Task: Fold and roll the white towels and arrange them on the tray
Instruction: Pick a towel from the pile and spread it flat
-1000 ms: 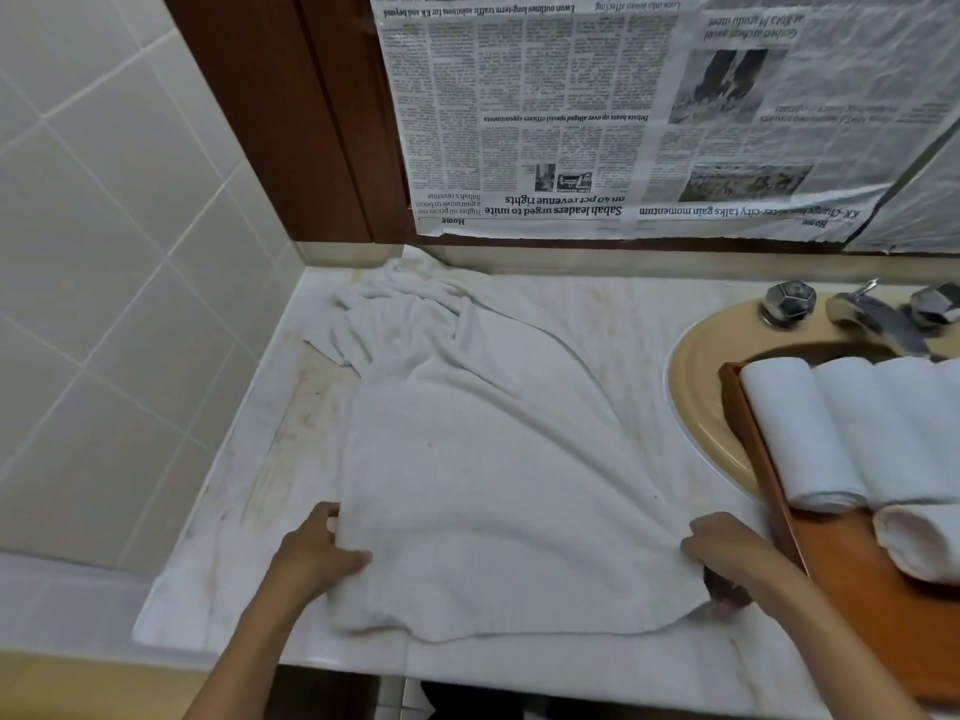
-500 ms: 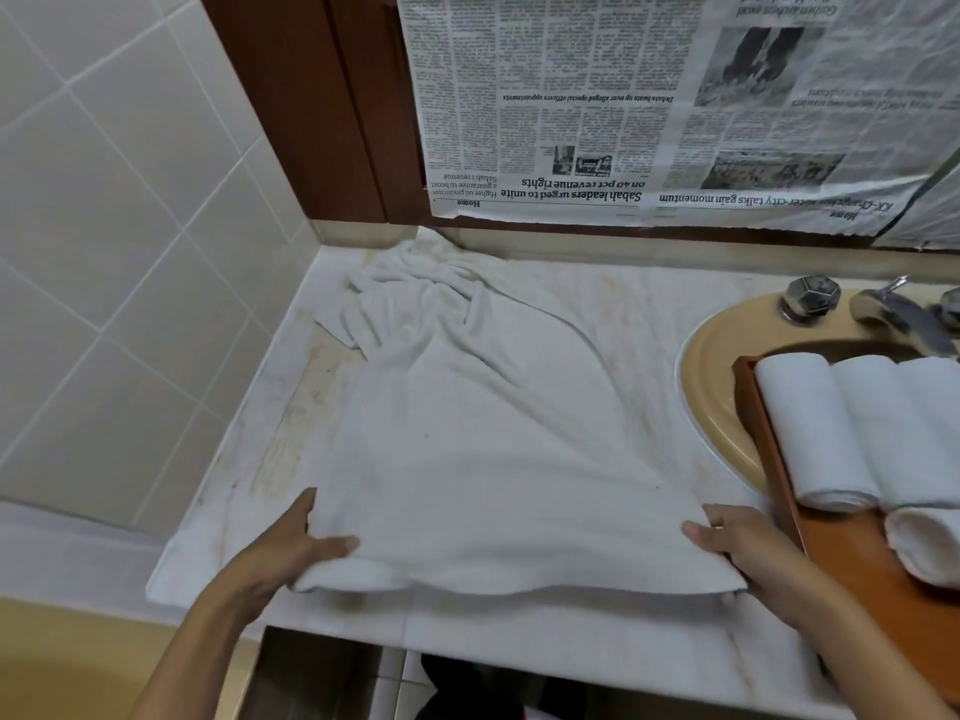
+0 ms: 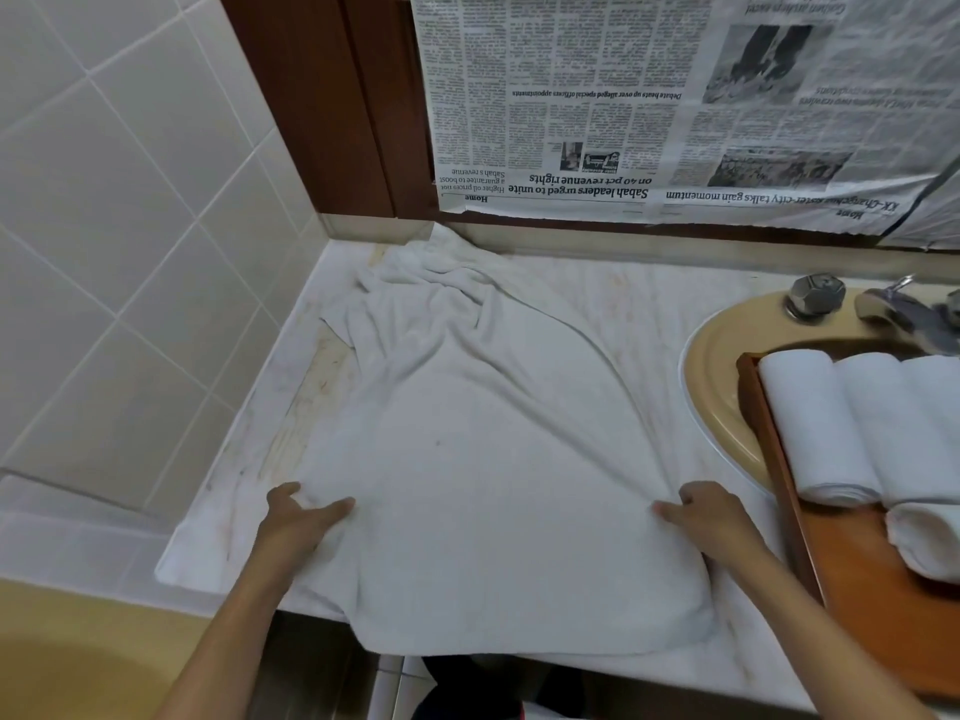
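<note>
The left hand (image 3: 301, 517) pinches the left edge of the spread white towel (image 3: 493, 475), thumb lying on top of the cloth and fingers curled at its border. The right hand (image 3: 712, 517) grips the right edge the same way, thumb pointing inward. Both forearms reach in from below, well apart, with the cloth stretched between them. The towel lies flat on the pale marble countertop (image 3: 613, 304); its far end is bunched in the back corner and its near edge droops over the counter's front. To the right, a wooden tray (image 3: 852, 574) rests over the beige sink (image 3: 719, 376) and holds rolled towels (image 3: 815, 423) side by side. Upside-down newspaper (image 3: 649, 106) covers the back wall, beside white tiles (image 3: 114, 210).
</note>
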`<state>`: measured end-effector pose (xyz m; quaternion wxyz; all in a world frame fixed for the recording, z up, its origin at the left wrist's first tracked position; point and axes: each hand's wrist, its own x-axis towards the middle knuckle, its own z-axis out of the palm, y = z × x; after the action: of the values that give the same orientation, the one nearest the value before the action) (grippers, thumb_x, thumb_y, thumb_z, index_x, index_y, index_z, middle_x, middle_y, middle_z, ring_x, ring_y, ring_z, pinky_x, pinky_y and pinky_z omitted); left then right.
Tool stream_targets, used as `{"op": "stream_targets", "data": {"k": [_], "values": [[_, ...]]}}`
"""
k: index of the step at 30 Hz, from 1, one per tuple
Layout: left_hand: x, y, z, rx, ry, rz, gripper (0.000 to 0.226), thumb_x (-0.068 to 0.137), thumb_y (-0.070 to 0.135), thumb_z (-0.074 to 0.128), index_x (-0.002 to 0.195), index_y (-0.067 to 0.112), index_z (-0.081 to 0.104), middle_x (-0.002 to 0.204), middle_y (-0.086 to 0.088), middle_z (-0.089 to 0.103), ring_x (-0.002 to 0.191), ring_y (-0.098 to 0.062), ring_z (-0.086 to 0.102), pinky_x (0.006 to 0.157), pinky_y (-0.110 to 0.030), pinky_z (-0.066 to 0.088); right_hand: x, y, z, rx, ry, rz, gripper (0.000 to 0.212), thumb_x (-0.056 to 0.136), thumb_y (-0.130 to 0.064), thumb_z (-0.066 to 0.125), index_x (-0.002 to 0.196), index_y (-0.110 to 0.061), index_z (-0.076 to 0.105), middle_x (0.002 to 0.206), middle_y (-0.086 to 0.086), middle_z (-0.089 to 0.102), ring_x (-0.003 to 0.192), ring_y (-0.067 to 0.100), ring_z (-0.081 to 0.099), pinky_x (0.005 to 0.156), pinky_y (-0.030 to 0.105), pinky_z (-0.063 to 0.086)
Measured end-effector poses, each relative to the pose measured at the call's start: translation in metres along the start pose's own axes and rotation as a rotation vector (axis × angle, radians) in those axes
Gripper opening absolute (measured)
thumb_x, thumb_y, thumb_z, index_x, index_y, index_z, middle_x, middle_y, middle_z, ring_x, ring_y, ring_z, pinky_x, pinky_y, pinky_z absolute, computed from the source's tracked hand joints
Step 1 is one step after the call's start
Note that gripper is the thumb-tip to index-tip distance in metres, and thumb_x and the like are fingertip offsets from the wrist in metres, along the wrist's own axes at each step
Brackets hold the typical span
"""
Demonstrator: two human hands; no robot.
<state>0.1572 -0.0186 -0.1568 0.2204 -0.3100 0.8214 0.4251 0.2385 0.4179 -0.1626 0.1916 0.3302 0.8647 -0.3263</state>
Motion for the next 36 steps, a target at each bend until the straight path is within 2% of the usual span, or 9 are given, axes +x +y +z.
{"op": "stream_targets", "data": {"k": [7, 10, 13, 18, 22, 24, 28, 32, 36], "values": [[0.003, -0.030, -0.025, 0.273, -0.042, -0.064, 0.069, 0.075, 0.017, 0.084, 0.132, 0.013, 0.046, 0.124, -0.015, 0.055, 0.105, -0.033, 0.056, 0.085, -0.038, 0.046, -0.003, 0.033, -0.008, -0.191, -0.056, 0.102, 0.040, 0.089, -0.012, 0.059, 0.057, -0.012, 0.036, 0.066, 0.001, 0.044, 0.075, 0.024, 0.057, 0.048, 0.022, 0.029], [-0.001, -0.033, -0.032, 0.326, -0.092, -0.071, 0.059, 0.072, 0.027, 0.086, 0.117, 0.015, 0.050, 0.109, -0.010, 0.059, 0.090, -0.027, 0.061, 0.074, -0.035, 0.047, -0.008, 0.042, -0.010, -0.256, -0.203, 0.204, 0.023, 0.086, -0.021, 0.064, 0.072, -0.010, 0.050, 0.079, 0.002, 0.053, 0.080, 0.021, 0.064, 0.043, 0.015, 0.037], [0.000, -0.013, -0.021, 0.368, -0.047, 0.019, 0.042, 0.080, 0.048, 0.075, 0.096, 0.014, 0.056, 0.103, -0.009, 0.061, 0.087, -0.024, 0.059, 0.076, -0.038, 0.048, -0.001, 0.029, -0.008, -0.168, -0.163, 0.180, 0.041, 0.075, -0.045, 0.077, 0.087, -0.011, 0.056, 0.092, 0.007, 0.059, 0.077, 0.020, 0.060, 0.052, 0.026, 0.045], [0.020, 0.022, 0.012, 0.364, 0.067, 0.131, 0.070, 0.089, 0.054, 0.061, 0.140, 0.009, 0.044, 0.137, -0.012, 0.052, 0.121, -0.032, 0.052, 0.088, -0.037, 0.045, 0.017, -0.006, 0.003, -0.054, 0.103, 0.102, 0.038, 0.087, -0.048, 0.062, 0.084, -0.011, 0.053, 0.086, 0.002, 0.057, 0.074, 0.019, 0.053, 0.056, 0.031, 0.035], [0.022, 0.025, 0.019, 0.286, 0.098, 0.172, 0.027, 0.093, 0.038, 0.061, 0.089, 0.011, 0.059, 0.091, -0.003, 0.061, 0.096, -0.030, 0.058, 0.079, -0.033, 0.044, 0.021, 0.008, 0.002, -0.062, 0.161, 0.076, 0.028, 0.089, -0.022, 0.056, 0.066, -0.009, 0.046, 0.075, 0.007, 0.055, 0.069, 0.021, 0.053, 0.054, 0.030, 0.031], [0.017, 0.015, 0.008, 0.297, 0.080, 0.151, 0.030, 0.091, 0.036, 0.065, 0.075, 0.011, 0.059, 0.079, -0.001, 0.061, 0.080, -0.024, 0.059, 0.067, -0.032, 0.044, 0.014, 0.028, 0.000, -0.135, 0.114, 0.108, 0.026, 0.088, -0.019, 0.056, 0.065, -0.010, 0.050, 0.077, 0.006, 0.058, 0.073, 0.021, 0.056, 0.053, 0.028, 0.031], [0.012, -0.005, -0.004, 0.363, 0.029, 0.072, 0.031, 0.086, 0.043, 0.069, 0.097, 0.015, 0.059, 0.102, -0.002, 0.064, 0.087, -0.020, 0.057, 0.070, -0.031, 0.042, -0.004, 0.054, 0.002, -0.293, -0.013, 0.176, 0.017, 0.084, -0.030, 0.056, 0.079, -0.014, 0.054, 0.093, 0.004, 0.062, 0.088, 0.024, 0.061, 0.063, 0.029, 0.039], [0.018, 0.018, 0.005, 0.269, 0.050, 0.132, 0.053, 0.083, 0.055, 0.067, 0.117, 0.015, 0.062, 0.107, -0.003, 0.067, 0.087, -0.020, 0.064, 0.066, -0.029, 0.049, -0.006, 0.019, 0.004, -0.231, 0.092, 0.106, 0.039, 0.080, -0.053, 0.064, 0.087, -0.018, 0.048, 0.092, 0.002, 0.059, 0.087, 0.025, 0.060, 0.066, 0.032, 0.044], [0.037, 0.049, 0.019, 0.189, 0.059, 0.140, 0.078, 0.082, 0.060, 0.063, 0.140, 0.011, 0.049, 0.137, -0.012, 0.056, 0.115, -0.034, 0.058, 0.096, -0.041, 0.050, 0.009, -0.022, 0.008, -0.213, 0.195, 0.041, 0.031, 0.094, -0.042, 0.052, 0.100, -0.013, 0.042, 0.094, 0.005, 0.054, 0.085, 0.030, 0.056, 0.067, 0.033, 0.042]]}}
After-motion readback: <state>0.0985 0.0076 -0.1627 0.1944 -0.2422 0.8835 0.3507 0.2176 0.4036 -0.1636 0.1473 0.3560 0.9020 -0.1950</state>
